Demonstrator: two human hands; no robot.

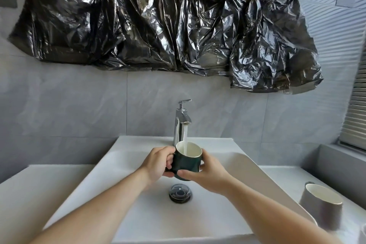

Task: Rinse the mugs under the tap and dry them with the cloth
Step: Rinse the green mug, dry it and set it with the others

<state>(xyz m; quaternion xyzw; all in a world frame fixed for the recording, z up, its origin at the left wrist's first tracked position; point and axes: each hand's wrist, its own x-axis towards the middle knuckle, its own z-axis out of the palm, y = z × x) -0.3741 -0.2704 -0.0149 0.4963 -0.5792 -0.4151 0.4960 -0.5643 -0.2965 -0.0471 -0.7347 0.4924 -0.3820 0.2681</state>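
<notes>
Both forearms enter from the near edge and converge over the middle of the white sink (111, 166). Beneath them, the basin floor carries a dark round drain plug (180, 192), seated in the drain. On the desk (281, 176) at the sink's right edge, toward the near right corner, a grey mug (321, 210) with a white interior stands tilted toward the camera; its far side is partly blurred.

The left hand (157, 163) grips the handle side of a dark green mug (186, 163), fingers curled round it, thumb near the rim. The right hand (209, 174) holds the opposite side, thumb across the lower wall, fingers wrapped behind. The mug is held above the basin, just beyond the drain, mouth tipped slightly toward the camera, white interior showing.

A stream of water (185, 136) falls from the chrome tap (181, 123) at the sink's far edge into the mug. Behind, crumpled black plastic sheeting (158, 18) covers the grey tiled wall (69, 109). Window blinds (354, 121) show at far right.
</notes>
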